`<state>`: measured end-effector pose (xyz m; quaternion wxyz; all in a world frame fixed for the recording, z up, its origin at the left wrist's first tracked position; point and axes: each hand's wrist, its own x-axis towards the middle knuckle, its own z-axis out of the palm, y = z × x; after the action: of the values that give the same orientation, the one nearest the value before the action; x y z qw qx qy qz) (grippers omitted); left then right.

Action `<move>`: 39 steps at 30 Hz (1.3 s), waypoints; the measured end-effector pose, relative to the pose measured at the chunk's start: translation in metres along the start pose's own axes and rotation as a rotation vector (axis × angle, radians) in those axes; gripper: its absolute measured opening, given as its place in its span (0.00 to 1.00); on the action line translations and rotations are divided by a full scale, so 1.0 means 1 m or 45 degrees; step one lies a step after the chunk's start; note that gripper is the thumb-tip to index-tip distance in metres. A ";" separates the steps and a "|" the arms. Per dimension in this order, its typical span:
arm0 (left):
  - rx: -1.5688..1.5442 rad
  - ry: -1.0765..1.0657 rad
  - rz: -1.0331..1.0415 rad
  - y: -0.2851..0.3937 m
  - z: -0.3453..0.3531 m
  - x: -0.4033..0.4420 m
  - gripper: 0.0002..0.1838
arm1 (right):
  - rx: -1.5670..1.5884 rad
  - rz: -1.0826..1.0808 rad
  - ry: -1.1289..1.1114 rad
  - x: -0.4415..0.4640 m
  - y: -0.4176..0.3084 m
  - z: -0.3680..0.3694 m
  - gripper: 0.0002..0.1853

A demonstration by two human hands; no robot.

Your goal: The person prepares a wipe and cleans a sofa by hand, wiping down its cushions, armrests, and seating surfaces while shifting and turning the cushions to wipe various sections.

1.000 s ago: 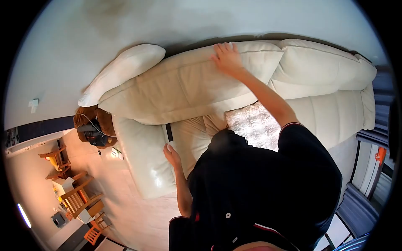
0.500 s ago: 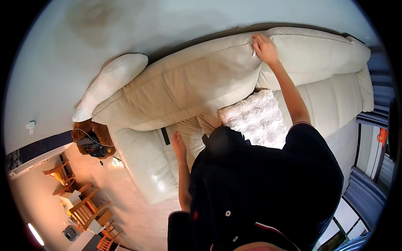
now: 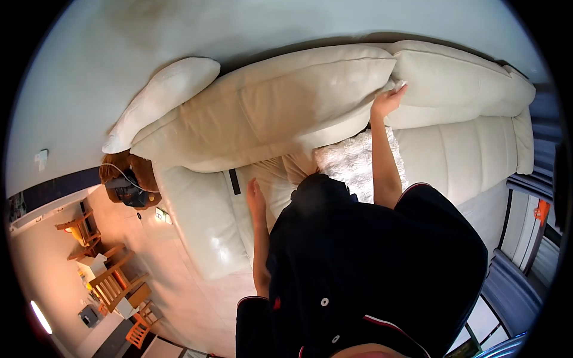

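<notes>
My right hand [image 3: 388, 102] is closed, with a small crumpled white wad [image 3: 401, 85], perhaps a tissue or wipe, at its fingertips. It is at the gap between two back cushions of the cream leather sofa [image 3: 274, 98], against the face of the right-hand one. Below that forearm lies a fluffy white cushion [image 3: 346, 160], partly covered by my arm and dark shirt. My left hand [image 3: 256, 197] hangs low over the seat with its fingers stretched out and nothing visible in it. Near it, a black strip [image 3: 234, 182] lies by the armrest.
A white pillow [image 3: 164, 98] leans on the sofa's left end, above a brown furry item with a dark bag [image 3: 128, 190]. Wooden chairs [image 3: 113, 289] stand at the lower left. Blue-grey curtains [image 3: 513, 286] hang at the right.
My right hand has come down from the top edge of the sofa back to the gap between the cushions, its fingers now pointing right. My left hand stays about where it was.
</notes>
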<state>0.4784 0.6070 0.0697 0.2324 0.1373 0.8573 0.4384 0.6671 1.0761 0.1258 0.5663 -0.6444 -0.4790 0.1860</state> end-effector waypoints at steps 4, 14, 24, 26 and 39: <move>-0.042 -0.030 -0.038 -0.012 0.000 -0.008 0.20 | 0.069 -0.262 -0.156 -0.014 0.002 0.020 0.24; -0.045 0.014 -0.106 -0.031 -0.024 -0.046 0.20 | 0.142 -0.391 -0.223 -0.123 -0.031 0.028 0.26; -0.319 0.044 -0.170 -0.006 -0.055 -0.035 0.22 | 0.469 -0.429 -1.365 -0.255 -0.102 -0.017 0.21; -0.455 -0.054 -0.057 0.035 -0.061 -0.012 0.22 | 0.354 -0.258 -1.693 -0.263 -0.141 -0.045 0.19; -0.618 -0.459 0.084 0.165 -0.055 0.056 0.16 | 0.617 0.737 -2.272 -0.250 -0.169 -0.046 0.16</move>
<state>0.4071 0.6896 0.2166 0.3924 0.1810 0.6676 0.6063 0.5162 0.8261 0.2173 0.0439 -0.2249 -0.5041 0.8327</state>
